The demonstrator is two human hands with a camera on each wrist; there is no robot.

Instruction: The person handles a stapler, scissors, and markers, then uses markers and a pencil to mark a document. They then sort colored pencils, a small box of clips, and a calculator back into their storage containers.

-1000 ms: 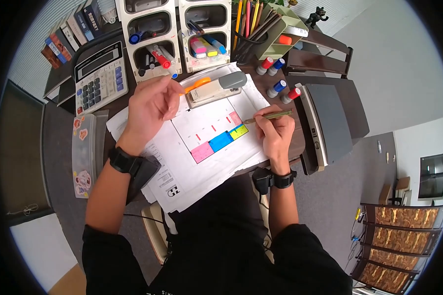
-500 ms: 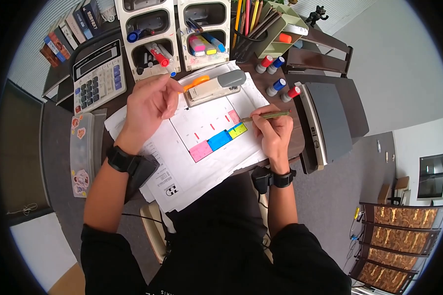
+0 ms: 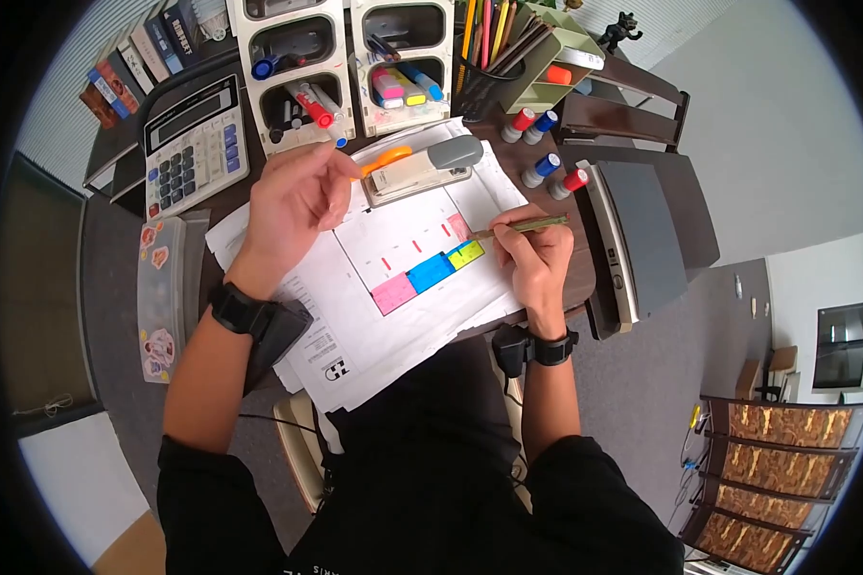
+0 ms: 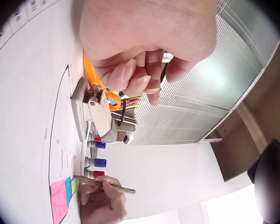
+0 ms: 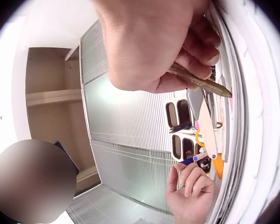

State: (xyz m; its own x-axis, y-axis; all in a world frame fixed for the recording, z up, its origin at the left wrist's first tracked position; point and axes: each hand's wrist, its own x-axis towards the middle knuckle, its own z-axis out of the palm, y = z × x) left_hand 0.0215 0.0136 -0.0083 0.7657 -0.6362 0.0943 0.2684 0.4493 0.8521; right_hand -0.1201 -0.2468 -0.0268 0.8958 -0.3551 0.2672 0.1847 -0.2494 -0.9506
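Observation:
My right hand point(image 3: 539, 254) pinches a slim olive-brown pencil point(image 3: 537, 223) between thumb and fingers. In the left wrist view the tip of the pencil point(image 4: 113, 187) meets the sheet at a pale red patch. That sheet of paper point(image 3: 403, 350) bears a drawn outline with pink, blue and yellow blocks along one side and short red marks inside. My left hand point(image 3: 292, 206) rests at the far left of the drawing, fingers loosely curled around nothing. Just beyond its fingertips lie a grey-and-white stapler point(image 3: 408, 179) and orange-handled scissors point(image 3: 390, 156).
Several red- and blue-capped bottles point(image 3: 545, 168) stand right of the papers, beside a dark-topped machine point(image 3: 642, 240). Behind are pen organisers point(image 3: 350, 72) and a pencil cup point(image 3: 489, 91). A calculator point(image 3: 194, 149) and a stickered clear case point(image 3: 158, 302) sit left.
The whole view shifts slightly with the head. Both hands stay nearly in place, and the pencil remains at the pale red patch with only tiny movement.

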